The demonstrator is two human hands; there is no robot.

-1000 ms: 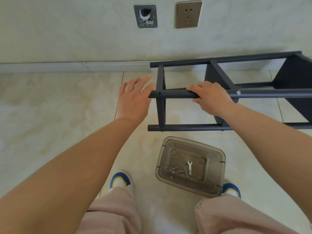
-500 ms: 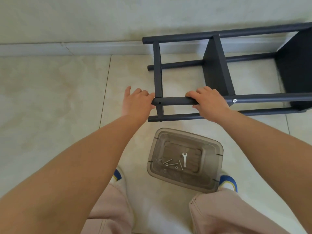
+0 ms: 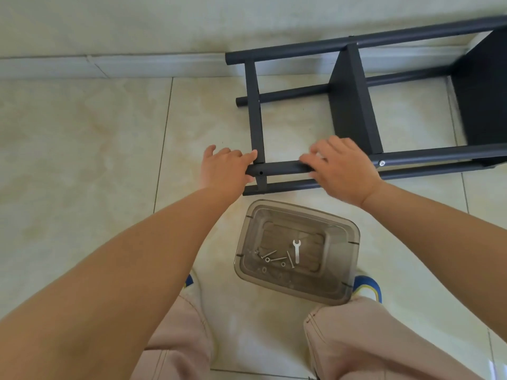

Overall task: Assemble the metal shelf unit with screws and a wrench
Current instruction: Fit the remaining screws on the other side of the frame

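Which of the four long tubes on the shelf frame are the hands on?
The upper front tube, nearest the person: left hand at its end, right hand over it. It alone shows a silver screw head.
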